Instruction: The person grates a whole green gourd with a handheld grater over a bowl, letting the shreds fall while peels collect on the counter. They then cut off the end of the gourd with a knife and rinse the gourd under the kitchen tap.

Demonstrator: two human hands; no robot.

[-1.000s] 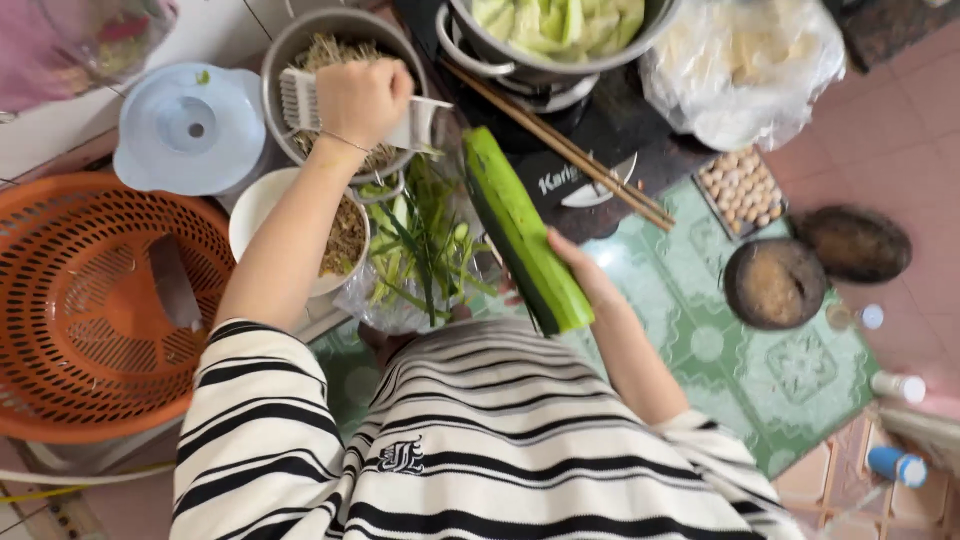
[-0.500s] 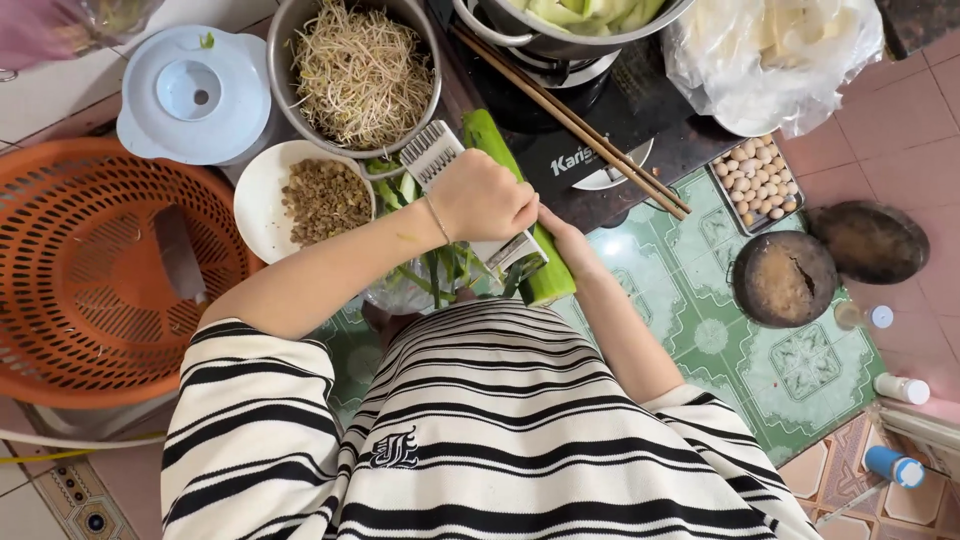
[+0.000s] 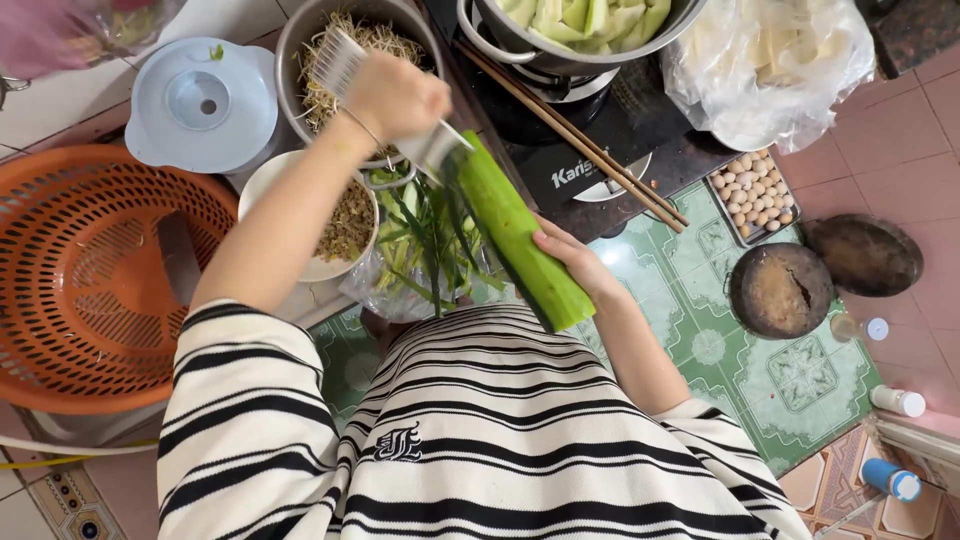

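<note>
Half a second ago your left hand point(image 3: 395, 97) was low on the green gourd point(image 3: 515, 235), near your body; now it is up at the far tip, fist closed around the white slicing tool point(image 3: 340, 58), just beside the bowl of bean sprouts point(image 3: 300, 40). So the tool stands at the top of the gourd. Your right hand point(image 3: 570, 265) cradles the gourd from beneath, tilted over the bagged greens point(image 3: 425, 240). Motion blur hides the blade's contact, and your right fingertips are tucked out of view.
</note>
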